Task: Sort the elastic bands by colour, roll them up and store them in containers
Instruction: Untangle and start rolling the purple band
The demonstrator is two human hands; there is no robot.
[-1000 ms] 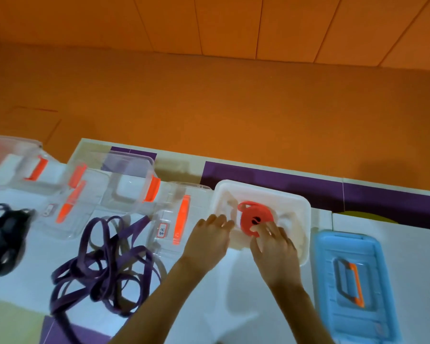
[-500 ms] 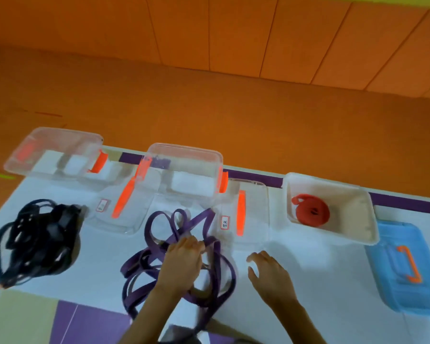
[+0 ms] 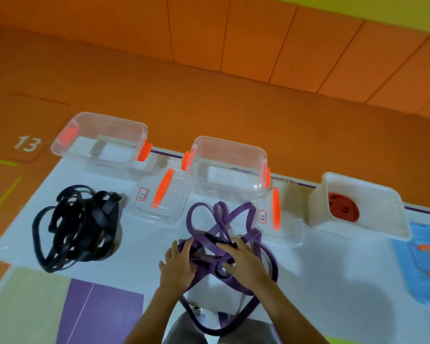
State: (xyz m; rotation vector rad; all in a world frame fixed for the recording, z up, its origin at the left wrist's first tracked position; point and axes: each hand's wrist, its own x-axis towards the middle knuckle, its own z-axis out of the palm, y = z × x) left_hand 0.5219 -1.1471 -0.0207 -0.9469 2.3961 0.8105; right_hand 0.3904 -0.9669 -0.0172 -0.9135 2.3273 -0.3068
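Purple flat elastic bands (image 3: 224,219) lie loosely tangled at the near table edge, with one loop hanging over it.
I see my left hand (image 3: 178,266) and right hand (image 3: 243,261) flat on them, fingers spread. Open white tabletop (image 3: 333,281) to the right; rolled red band (image 3: 343,209) inside white plastic tub (image 3: 395,219); black bands (image 3: 77,224) piled well left.

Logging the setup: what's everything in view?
Tangled purple elastic bands: one pile, purple, centre, under hands.
Tangled black elastic bands: one pile, black, left.
Rolled red elastic band: one, red, inside tub.
White plastic tub: one, white, right.
Clear plastic containers with orange latches: two, clear, back.
Clear lids with orange handles: two, clear, beside containers.
Blue plastic lid: one, blue, far right.
Hands: two, left hand, right hand, on purple bands.
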